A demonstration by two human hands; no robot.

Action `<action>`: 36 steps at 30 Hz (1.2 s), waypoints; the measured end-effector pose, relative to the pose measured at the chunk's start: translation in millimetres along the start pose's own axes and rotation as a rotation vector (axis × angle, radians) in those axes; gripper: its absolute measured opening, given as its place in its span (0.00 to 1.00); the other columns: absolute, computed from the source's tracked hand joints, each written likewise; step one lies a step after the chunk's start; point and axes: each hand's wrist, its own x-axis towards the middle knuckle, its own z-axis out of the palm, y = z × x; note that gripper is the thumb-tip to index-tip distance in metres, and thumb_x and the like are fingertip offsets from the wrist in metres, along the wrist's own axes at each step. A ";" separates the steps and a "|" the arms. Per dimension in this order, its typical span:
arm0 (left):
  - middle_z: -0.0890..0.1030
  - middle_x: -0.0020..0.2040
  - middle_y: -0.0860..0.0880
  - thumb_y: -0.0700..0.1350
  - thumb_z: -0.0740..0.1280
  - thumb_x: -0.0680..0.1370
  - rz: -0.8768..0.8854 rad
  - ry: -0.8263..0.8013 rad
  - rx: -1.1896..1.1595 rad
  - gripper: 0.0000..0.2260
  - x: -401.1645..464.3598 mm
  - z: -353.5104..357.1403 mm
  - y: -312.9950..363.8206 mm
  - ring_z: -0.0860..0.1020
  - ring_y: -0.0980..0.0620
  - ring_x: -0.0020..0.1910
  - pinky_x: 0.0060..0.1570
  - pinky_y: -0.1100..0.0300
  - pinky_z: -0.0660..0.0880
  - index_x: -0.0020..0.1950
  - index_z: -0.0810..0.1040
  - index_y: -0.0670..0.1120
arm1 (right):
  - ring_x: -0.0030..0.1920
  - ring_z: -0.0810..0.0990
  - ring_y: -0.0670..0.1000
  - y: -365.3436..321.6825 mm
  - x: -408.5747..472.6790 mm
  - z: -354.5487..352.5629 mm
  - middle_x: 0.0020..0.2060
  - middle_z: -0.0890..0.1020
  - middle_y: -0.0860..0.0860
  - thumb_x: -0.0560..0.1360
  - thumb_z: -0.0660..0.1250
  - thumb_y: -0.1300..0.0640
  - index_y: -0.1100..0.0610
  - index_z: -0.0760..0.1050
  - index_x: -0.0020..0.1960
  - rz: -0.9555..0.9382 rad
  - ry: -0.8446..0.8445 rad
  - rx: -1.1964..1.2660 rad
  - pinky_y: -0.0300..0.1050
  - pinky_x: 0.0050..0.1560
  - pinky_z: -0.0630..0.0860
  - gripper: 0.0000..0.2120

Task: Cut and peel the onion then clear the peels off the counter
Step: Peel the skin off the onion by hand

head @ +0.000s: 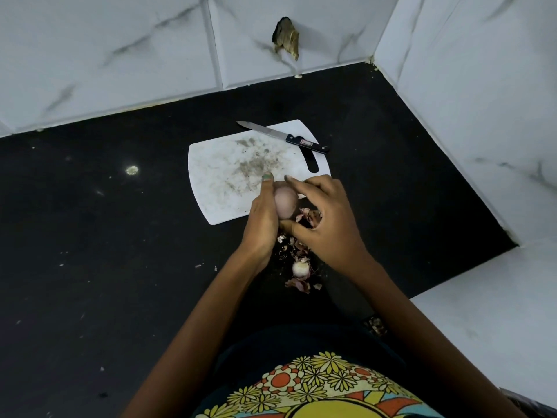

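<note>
At the centre of the frame, I see my left hand (261,220) gripping the nearly bare onion (285,203) over the cutting board's (217,176) lower edge while my right hand (324,223) pinches loose skin. Peeling looks nearly finished; the peels (298,260) heaped below on the counter (105,236) remain uncleared, and the knife (283,136) lies idle.

Dim, flat light over the whole scene; the black desk (90,236) swallows detail and gives back only a few faint sheen marks at left; the white wall tiles (120,55) read grey-blue, evenly lit, no glare; the cutting board (217,176) is the brightest patch; shadows are soft and weak, darkest between the forearms; wide-angle bend shows in the tile joints and the desk edge curving toward the corners; the hands (319,218) look slightly soft; fine grain in the dark areas.
</note>
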 end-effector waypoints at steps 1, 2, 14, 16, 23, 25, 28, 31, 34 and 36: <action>0.85 0.41 0.46 0.57 0.50 0.83 -0.009 -0.004 -0.013 0.25 -0.2 0.7 0.6 0.84 0.49 0.45 0.52 0.52 0.78 0.42 0.82 0.48 | 0.54 0.73 0.49 -0.6 -2.1 1.2 0.51 0.76 0.54 0.67 0.70 0.47 0.57 0.74 0.66 -0.024 0.022 -0.004 0.48 0.55 0.74 0.30; 0.85 0.40 0.46 0.56 0.50 0.83 -0.016 -0.005 -0.026 0.24 -0.2 1.2 0.8 0.84 0.50 0.44 0.50 0.53 0.78 0.42 0.82 0.47 | 0.53 0.74 0.48 -1.5 -4.5 2.3 0.52 0.76 0.54 0.67 0.69 0.48 0.58 0.75 0.65 -0.049 0.055 -0.003 0.44 0.54 0.74 0.28; 0.82 0.31 0.50 0.54 0.50 0.83 -0.082 0.009 -0.155 0.24 1.0 5.1 -1.9 0.81 0.54 0.34 0.39 0.59 0.77 0.38 0.79 0.46 | 0.53 0.80 0.50 1.1 -17.9 13.4 0.50 0.83 0.56 0.65 0.76 0.65 0.63 0.81 0.51 -0.131 0.278 -0.046 0.35 0.57 0.73 0.15; 0.82 0.31 0.50 0.54 0.50 0.83 -0.103 0.026 -0.164 0.23 1.2 5.4 -2.7 0.80 0.54 0.33 0.40 0.60 0.77 0.40 0.79 0.45 | 0.52 0.81 0.52 3.1 -19.6 16.2 0.50 0.83 0.57 0.66 0.75 0.65 0.63 0.81 0.50 -0.142 0.295 -0.058 0.38 0.56 0.75 0.13; 0.82 0.31 0.50 0.54 0.49 0.83 -0.190 0.027 -0.239 0.25 2.4 4.4 -3.8 0.80 0.55 0.31 0.34 0.64 0.77 0.42 0.79 0.44 | 0.51 0.79 0.50 5.2 -22.2 20.2 0.49 0.84 0.58 0.69 0.71 0.63 0.64 0.81 0.43 -0.215 0.321 -0.077 0.39 0.54 0.74 0.05; 0.82 0.31 0.49 0.54 0.49 0.83 -0.207 0.040 -0.255 0.24 2.1 4.5 -3.2 0.81 0.54 0.32 0.36 0.63 0.78 0.42 0.79 0.44 | 0.52 0.79 0.50 5.5 -22.0 19.8 0.50 0.83 0.57 0.69 0.71 0.62 0.63 0.81 0.47 -0.182 0.294 -0.063 0.39 0.55 0.74 0.07; 0.82 0.33 0.47 0.55 0.51 0.83 -0.222 0.065 -0.248 0.22 0.7 4.5 -3.1 0.81 0.52 0.35 0.39 0.60 0.78 0.43 0.78 0.44 | 0.55 0.78 0.50 3.4 -19.5 20.2 0.53 0.82 0.55 0.70 0.70 0.62 0.61 0.80 0.56 -0.168 0.251 -0.048 0.39 0.59 0.73 0.14; 0.82 0.34 0.47 0.54 0.50 0.83 -0.216 0.063 -0.242 0.23 -0.4 4.1 -3.6 0.81 0.52 0.35 0.38 0.60 0.78 0.43 0.78 0.43 | 0.56 0.78 0.50 2.8 -19.9 21.8 0.53 0.82 0.57 0.71 0.69 0.63 0.61 0.81 0.54 -0.179 0.267 -0.052 0.40 0.58 0.74 0.12; 0.81 0.30 0.48 0.53 0.47 0.84 -0.195 0.035 -0.240 0.25 1.2 4.7 -3.9 0.79 0.53 0.31 0.36 0.62 0.77 0.41 0.79 0.44 | 0.54 0.78 0.51 4.4 -22.8 24.1 0.52 0.83 0.58 0.73 0.68 0.62 0.62 0.82 0.51 -0.208 0.297 -0.088 0.42 0.56 0.75 0.09; 0.80 0.31 0.48 0.53 0.46 0.84 -0.194 0.022 -0.245 0.26 2.4 5.2 -4.0 0.78 0.52 0.34 0.39 0.59 0.75 0.42 0.79 0.44 | 0.54 0.79 0.51 5.1 -23.8 24.9 0.53 0.83 0.58 0.74 0.67 0.62 0.62 0.83 0.49 -0.231 0.306 -0.096 0.43 0.54 0.76 0.08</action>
